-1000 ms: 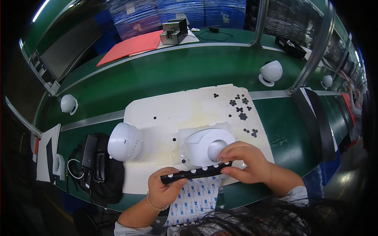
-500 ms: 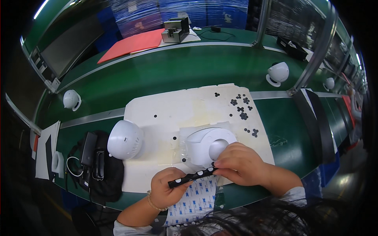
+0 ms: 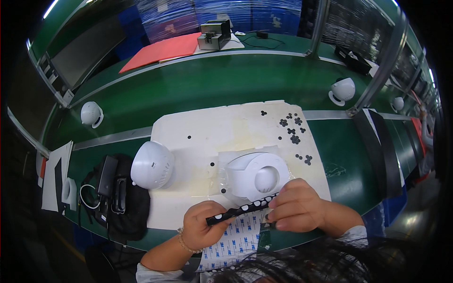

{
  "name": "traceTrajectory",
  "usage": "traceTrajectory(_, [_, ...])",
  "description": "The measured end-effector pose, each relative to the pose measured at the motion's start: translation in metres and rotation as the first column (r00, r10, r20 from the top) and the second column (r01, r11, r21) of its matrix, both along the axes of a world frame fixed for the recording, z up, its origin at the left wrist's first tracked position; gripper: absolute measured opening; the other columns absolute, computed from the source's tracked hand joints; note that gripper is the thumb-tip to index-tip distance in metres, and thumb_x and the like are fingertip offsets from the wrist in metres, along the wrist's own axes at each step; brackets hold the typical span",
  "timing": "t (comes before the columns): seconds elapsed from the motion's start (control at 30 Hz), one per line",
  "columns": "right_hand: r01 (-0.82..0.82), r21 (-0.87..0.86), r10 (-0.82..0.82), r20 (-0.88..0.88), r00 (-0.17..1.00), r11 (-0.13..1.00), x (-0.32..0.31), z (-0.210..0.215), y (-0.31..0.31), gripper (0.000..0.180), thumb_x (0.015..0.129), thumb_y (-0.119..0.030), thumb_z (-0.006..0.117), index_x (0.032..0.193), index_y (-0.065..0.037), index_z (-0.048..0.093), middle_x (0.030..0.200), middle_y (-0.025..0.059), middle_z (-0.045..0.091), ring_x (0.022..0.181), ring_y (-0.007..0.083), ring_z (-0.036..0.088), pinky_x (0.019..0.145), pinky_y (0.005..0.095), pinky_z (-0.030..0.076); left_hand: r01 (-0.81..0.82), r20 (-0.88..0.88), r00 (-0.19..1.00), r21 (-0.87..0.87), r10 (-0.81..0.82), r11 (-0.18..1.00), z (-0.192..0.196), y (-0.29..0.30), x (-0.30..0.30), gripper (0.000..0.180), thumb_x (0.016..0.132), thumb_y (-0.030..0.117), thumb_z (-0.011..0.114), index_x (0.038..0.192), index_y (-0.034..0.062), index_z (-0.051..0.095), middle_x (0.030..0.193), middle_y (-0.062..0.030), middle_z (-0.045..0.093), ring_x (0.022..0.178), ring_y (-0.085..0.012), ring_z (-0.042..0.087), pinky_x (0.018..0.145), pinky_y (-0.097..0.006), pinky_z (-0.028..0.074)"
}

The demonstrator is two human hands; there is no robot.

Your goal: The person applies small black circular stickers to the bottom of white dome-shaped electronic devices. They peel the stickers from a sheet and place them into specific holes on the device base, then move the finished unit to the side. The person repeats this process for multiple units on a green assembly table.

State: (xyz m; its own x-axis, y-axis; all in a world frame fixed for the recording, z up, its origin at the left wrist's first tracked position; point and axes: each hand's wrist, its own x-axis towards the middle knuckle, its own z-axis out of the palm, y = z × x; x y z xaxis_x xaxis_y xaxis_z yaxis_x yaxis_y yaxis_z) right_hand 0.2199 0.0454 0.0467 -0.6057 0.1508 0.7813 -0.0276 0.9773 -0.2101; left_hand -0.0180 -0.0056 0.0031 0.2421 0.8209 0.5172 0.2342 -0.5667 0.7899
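My left hand (image 3: 206,224) is closed on one end of a narrow black strip (image 3: 245,207) dotted with white round spots. My right hand (image 3: 298,206) has its fingers closed at the strip's other end; a small dark bit (image 3: 270,222) shows by its lower fingertips, too small to make out. Just beyond the strip lies a white plastic housing (image 3: 243,174) with a large round recess, on a clear plastic bag. Beneath my hands hangs a white backing sheet (image 3: 232,247) with blue print. Small black round pads (image 3: 295,139) lie singly and in clusters at the right.
A pale board (image 3: 188,207) covers the middle of the green table. A white rounded device (image 3: 152,166) stands at its left. Black bag (image 3: 134,214) and adapter lie further left. More white devices (image 3: 342,91) stand on the far bench, behind a metal rail, with a metal box (image 3: 214,37).
My right hand has shifted right and its grip has changed, with the lower fingers now apart from the strip. More of the strip shows between my hands. My left hand has barely moved.
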Motion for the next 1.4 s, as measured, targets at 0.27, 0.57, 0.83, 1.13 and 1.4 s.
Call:
traceTrajectory(0.27, [-0.059, -0.093, 0.061, 0.016, 0.998, 0.994, -0.018, -0.002, -0.010, 0.040, 0.070, -0.004, 0.062, 0.107, -0.015, 0.056, 0.099, 0.0072, 0.054, 0.081, 0.0194, 0.055, 0.066, 0.0291, 0.043, 0.030, -0.051, 0.998, 0.102, -0.025, 0.994, 0.001, 0.004, 0.003, 0.020, 0.061, -0.001, 0.065, 0.080, -0.0003, 0.058, 0.067, -0.0110, 0.058, 0.056, -0.0238, 0.057, 0.050, -0.030, 0.044])
traceTrajectory(0.57, [0.175, -0.341, -0.221, -0.100, 0.970, 0.923, 0.002, -0.016, 0.003, 0.048, 0.074, 0.009, 0.055, 0.117, -0.009, 0.044, 0.100, 0.0115, 0.050, 0.078, 0.0190, 0.054, 0.070, 0.0296, 0.045, 0.041, -0.238, 0.971, 0.282, 0.029, 0.959, 0.008, 0.007, 0.009, 0.023, 0.059, 0.002, 0.062, 0.081, 0.0081, 0.062, 0.099, -0.0102, 0.060, 0.090, -0.0266, 0.056, 0.076, -0.037, 0.041])
traceTrajectory(0.83, [0.041, -0.738, -0.245, -0.172, 0.954, 0.674, 0.008, -0.015, 0.029, 0.067, 0.079, 0.012, 0.048, 0.133, -0.011, 0.016, 0.110, 0.0133, 0.037, 0.084, 0.0140, 0.051, 0.076, 0.0268, 0.043, 0.136, -0.464, 0.886, 0.272, 0.006, 0.953, 0.006, 0.009, 0.011, 0.030, 0.060, 0.002, 0.056, 0.087, 0.0140, 0.063, 0.117, -0.0049, 0.057, 0.115, -0.0245, 0.047, 0.089, -0.040, 0.033])
traceTrajectory(1.13, [0.064, -0.707, -0.263, -0.177, 0.948, 0.705, 0.007, -0.016, 0.029, 0.061, 0.079, 0.011, 0.048, 0.131, -0.006, 0.021, 0.104, 0.0131, 0.041, 0.081, 0.0134, 0.051, 0.074, 0.0262, 0.042, 0.135, -0.442, 0.897, 0.269, -0.002, 0.954, 0.003, 0.009, 0.012, 0.033, 0.062, 0.000, 0.054, 0.090, 0.0128, 0.062, 0.116, -0.0048, 0.057, 0.115, -0.0223, 0.047, 0.091, -0.040, 0.032])
traceTrajectory(1.4, [0.500, 0.059, -0.502, 0.012, 0.865, 0.864, 0.009, -0.017, 0.025, 0.052, 0.071, 0.006, 0.059, 0.118, -0.006, 0.040, 0.091, 0.0074, 0.059, 0.082, 0.0213, 0.057, 0.065, 0.0309, 0.046, 0.114, -0.453, 0.891, 0.262, 0.018, 0.958, 0.004, 0.007, 0.012, 0.032, 0.063, 0.000, 0.055, 0.091, 0.0129, 0.062, 0.117, -0.0039, 0.057, 0.116, -0.0213, 0.046, 0.093, -0.040, 0.031])
